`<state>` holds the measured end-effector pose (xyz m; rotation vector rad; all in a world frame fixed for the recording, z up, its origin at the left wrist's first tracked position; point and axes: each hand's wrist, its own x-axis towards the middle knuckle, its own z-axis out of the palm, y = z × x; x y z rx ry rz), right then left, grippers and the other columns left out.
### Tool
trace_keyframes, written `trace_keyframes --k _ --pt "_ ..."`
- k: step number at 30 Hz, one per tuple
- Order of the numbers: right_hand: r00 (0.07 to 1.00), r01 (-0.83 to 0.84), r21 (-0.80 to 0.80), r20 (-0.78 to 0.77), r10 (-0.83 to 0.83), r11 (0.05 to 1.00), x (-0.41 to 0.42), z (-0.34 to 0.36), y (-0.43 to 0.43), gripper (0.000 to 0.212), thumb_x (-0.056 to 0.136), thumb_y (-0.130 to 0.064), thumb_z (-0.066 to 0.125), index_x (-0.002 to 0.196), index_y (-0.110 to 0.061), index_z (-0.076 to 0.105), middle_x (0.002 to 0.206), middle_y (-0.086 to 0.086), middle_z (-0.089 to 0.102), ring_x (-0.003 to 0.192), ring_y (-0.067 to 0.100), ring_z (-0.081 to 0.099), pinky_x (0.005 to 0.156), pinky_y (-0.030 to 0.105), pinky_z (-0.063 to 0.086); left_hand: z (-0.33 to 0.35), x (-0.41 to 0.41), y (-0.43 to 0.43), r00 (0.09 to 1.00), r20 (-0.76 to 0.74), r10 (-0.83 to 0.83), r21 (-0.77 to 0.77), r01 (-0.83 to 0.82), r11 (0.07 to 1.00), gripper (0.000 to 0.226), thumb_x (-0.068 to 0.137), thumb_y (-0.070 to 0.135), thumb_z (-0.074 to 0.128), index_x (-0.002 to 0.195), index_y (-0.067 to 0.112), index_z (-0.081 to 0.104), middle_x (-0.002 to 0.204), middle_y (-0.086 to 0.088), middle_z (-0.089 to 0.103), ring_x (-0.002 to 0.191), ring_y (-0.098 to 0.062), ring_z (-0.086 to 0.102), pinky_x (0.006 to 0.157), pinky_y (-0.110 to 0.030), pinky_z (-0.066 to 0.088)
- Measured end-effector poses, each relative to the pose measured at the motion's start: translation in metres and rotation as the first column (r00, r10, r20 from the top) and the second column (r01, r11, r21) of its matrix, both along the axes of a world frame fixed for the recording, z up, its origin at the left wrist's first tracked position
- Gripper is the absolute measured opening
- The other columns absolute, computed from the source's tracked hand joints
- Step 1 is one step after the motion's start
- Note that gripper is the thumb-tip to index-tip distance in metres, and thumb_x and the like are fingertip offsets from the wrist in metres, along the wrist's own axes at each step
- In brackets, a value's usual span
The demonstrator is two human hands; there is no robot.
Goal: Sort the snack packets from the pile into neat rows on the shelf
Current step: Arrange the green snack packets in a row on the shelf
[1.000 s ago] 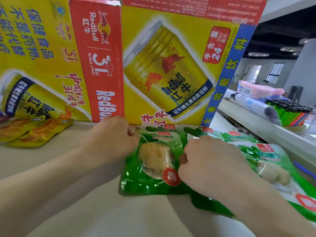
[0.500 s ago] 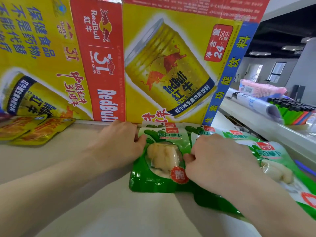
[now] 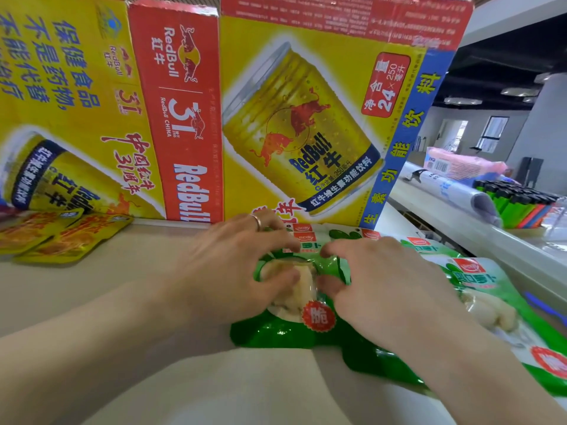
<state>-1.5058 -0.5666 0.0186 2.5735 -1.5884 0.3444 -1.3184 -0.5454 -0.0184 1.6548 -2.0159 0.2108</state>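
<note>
From the head view, the step in hand looks like setting one green packet (image 3: 294,329) into its place in a row. It lies flat on the shelf (image 3: 107,302), just in front of the cardboard boxes (image 3: 306,118) and overlapping the other green packets (image 3: 478,289) to its right. The left hand (image 3: 233,271) and the right hand (image 3: 383,289) meet over its upper half, each with curled fingers and thumb pinching the film on either side of the clear window. The packet is glossy green with a red round sticker near the bottom and pale food showing through the window; its film puckers between the fingers. The next move probably calls for squaring it against its neighbours and letting go without dragging them. Yellow packets (image 3: 61,237) lie well apart at the left.
</note>
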Motion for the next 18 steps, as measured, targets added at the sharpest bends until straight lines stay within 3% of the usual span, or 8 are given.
trace_keyframes --k 3,5,7,10,15,18 --pt "0.998 0.007 0.038 -0.063 -0.005 0.999 0.000 -0.002 -0.001 0.033 0.090 -0.050 0.053 0.122 -0.041 0.056 0.114 -0.005 0.055 0.099 0.022 0.057 0.067 0.029 0.037 -0.003 -0.003 0.001 0.995 0.087 -0.042 0.085 0.034 0.996 0.063 0.078 0.073 0.026 0.128 0.050 0.055 0.130 0.030 0.047 0.117 0.001 0.044 0.102 -0.027 0.036" --pt "0.999 0.011 0.039 -0.046 -0.009 0.999 0.001 -0.004 -0.003 0.032 0.090 -0.051 0.052 0.120 -0.040 0.057 0.110 -0.006 0.053 0.094 0.020 0.051 0.068 0.029 0.038 -0.002 -0.002 0.002 0.994 0.105 -0.040 0.110 0.028 0.994 0.067 0.077 0.074 0.021 0.132 0.052 0.052 0.130 0.028 0.049 0.119 0.000 0.044 0.103 -0.025 0.031" --pt "1.000 0.004 -0.011 -0.009 -0.004 1.000 -0.001 -0.007 -0.006 0.034 0.092 -0.052 0.048 0.122 -0.038 0.055 0.111 -0.007 0.048 0.106 0.018 0.045 0.078 0.032 0.040 -0.001 -0.001 0.002 0.992 0.126 -0.025 0.123 0.009 0.992 0.071 0.075 0.076 0.017 0.135 0.054 0.046 0.132 0.030 0.047 0.121 0.002 0.041 0.104 -0.023 0.028" --pt "0.999 0.020 -0.011 0.030 -0.020 1.000 -0.004 -0.009 -0.007 0.045 0.094 -0.056 0.041 0.133 -0.035 0.043 0.134 -0.006 0.047 0.126 0.021 0.040 0.099 0.038 0.039 0.001 -0.004 0.003 0.991 0.135 -0.022 0.128 0.005 0.992 0.067 0.078 0.075 0.022 0.136 0.052 0.047 0.133 0.030 0.045 0.121 0.003 0.040 0.102 -0.023 0.027" --pt "1.000 0.007 0.165 0.013 -0.009 0.986 -0.004 -0.011 -0.006 0.042 0.096 -0.055 0.038 0.132 -0.034 0.039 0.129 0.001 0.053 0.116 0.024 0.053 0.090 0.037 0.047 0.006 -0.006 0.004 0.988 0.153 -0.035 0.178 0.007 0.984 0.060 0.084 0.071 0.031 0.139 0.051 0.045 0.134 0.032 0.043 0.118 0.005 0.035 0.093 -0.020 0.022" --pt "1.000 0.030 0.167 -0.012 -0.028 0.986 -0.003 -0.012 -0.008 0.032 0.094 -0.054 0.039 0.118 -0.033 0.047 0.119 0.001 0.055 0.108 0.023 0.055 0.086 0.037 0.050 0.007 -0.005 0.005 0.986 0.160 -0.040 0.187 0.009 0.982 0.061 0.083 0.070 0.030 0.139 0.051 0.045 0.135 0.031 0.043 0.119 0.004 0.037 0.091 -0.019 0.021"
